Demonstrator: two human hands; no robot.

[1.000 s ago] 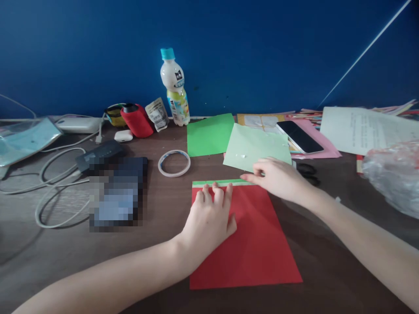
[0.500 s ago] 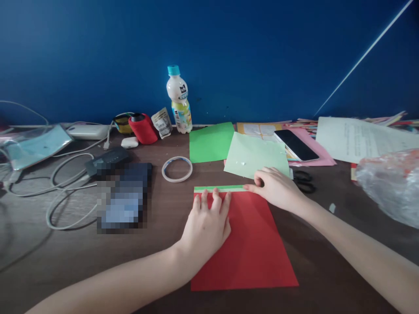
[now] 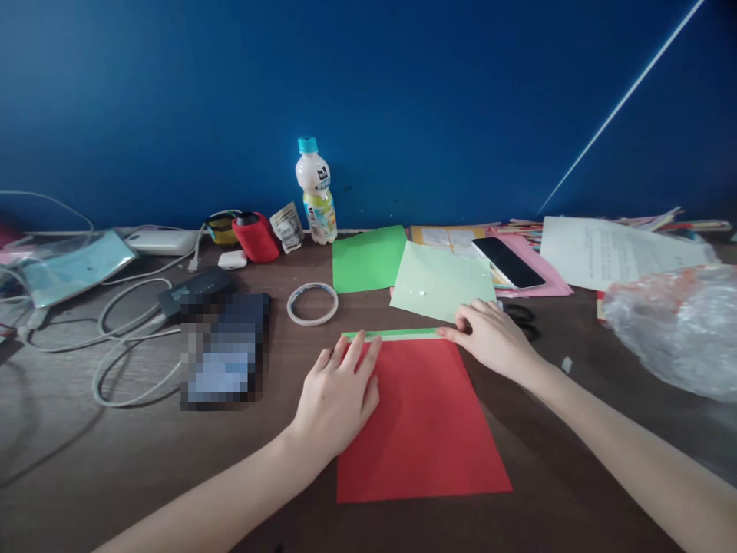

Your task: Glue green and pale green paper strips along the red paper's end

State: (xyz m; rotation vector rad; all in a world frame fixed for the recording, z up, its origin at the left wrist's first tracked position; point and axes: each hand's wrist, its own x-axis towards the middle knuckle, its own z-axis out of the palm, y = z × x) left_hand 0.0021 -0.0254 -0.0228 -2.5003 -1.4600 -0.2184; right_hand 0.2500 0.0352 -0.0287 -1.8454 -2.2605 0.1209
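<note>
A red sheet of paper (image 3: 423, 430) lies flat on the dark table, with a narrow strip of green and pale green paper (image 3: 403, 334) along its far edge. My left hand (image 3: 337, 392) rests palm down over the sheet's left side, fingers spread and fingertips on the strip. At the strip's right end, my right hand (image 3: 489, 338) touches it with the thumb. Its other fingers are bent but stand apart from the thumb, and nothing shows between them. Just beyond my left hand lies a roll of tape (image 3: 291, 307).
Behind the sheet lie a pale green sheet (image 3: 443, 280), a bright green sheet (image 3: 368, 257), a phone (image 3: 510, 263) and black-handled scissors (image 3: 521, 316). A bottle (image 3: 316, 196) stands by the blue wall. Cables (image 3: 97, 330) and a blurred dark device (image 3: 230, 349) lie left, crumpled plastic (image 3: 673, 330) right.
My left hand has slid left along the strip, and its fingers remain on it. My right thumb has moved slightly right to the strip's end. The whole view has shifted a little.
</note>
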